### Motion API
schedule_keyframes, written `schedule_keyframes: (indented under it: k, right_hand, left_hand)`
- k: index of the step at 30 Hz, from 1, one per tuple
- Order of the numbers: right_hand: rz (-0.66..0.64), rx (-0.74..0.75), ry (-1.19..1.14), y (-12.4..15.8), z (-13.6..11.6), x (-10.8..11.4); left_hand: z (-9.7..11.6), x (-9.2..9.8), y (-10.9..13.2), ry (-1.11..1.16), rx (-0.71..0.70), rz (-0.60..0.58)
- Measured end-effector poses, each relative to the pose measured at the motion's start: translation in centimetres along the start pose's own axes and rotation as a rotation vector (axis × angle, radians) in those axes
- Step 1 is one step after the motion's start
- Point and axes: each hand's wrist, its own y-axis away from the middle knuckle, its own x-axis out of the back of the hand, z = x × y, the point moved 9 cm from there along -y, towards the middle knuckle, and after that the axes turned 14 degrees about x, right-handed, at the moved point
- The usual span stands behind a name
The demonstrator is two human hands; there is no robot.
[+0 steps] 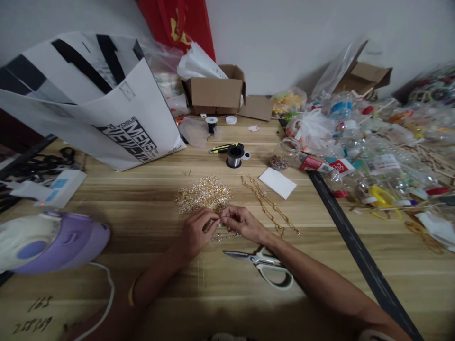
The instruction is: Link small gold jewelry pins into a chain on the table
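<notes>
My left hand [201, 228] and my right hand [242, 222] meet at the fingertips in the middle of the table. Both are closed in a pinch, on something too small to make out. Just below the fingers lies a short beaded chain [218, 237], partly covered by my right hand. Beyond my left hand spreads a pile of clear and gold beads or links [204, 193]. Gold chains [265, 203] stretch out to the right of my right hand. Under my right wrist lie scissors [272, 267] with pale handles, their blades pointing left.
Behind the pile stand a wire spool [234, 157], a box cutter [224, 148] and a bead jar [284, 154]. A white card [277, 183] lies at right, near heaped plastic bottles [377, 151]. Left are a paper bag [106, 113], a power strip [61, 187] and a purple appliance [76, 241].
</notes>
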Motion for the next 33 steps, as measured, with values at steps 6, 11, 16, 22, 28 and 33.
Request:
schedule_keyframes:
  k: [6,11,16,22,28,33]
  right_hand:
    - [0.004,0.001,0.004,0.0,0.1,0.0]
    - [0.015,0.013,-0.007,-0.1,-0.2,0.0]
    - [0.016,0.030,0.010,-0.1,-0.1,0.1]
    - [0.060,0.061,0.103,0.1,-0.1,0.4]
    - [0.062,0.104,0.200,0.1,-0.5,0.4]
    - [0.055,0.101,0.230,0.1,-0.7,0.3]
  left_hand:
    - [-0.2,0.0,-0.3,0.058,0.080,-0.022]
    - [-1.6,-0.9,-0.7,0.172,0.265,-0.138]
    - [-2.4,-1.5,-0.6,0.288,0.331,-0.178]
    - [-2.9,-1.3,-0.4,0.355,0.368,-0.135]
    - [-1.0,0.3,-0.5,0.274,0.166,0.020]
    - [0.9,1.1,-0.1,0.118,-0.013,0.096]
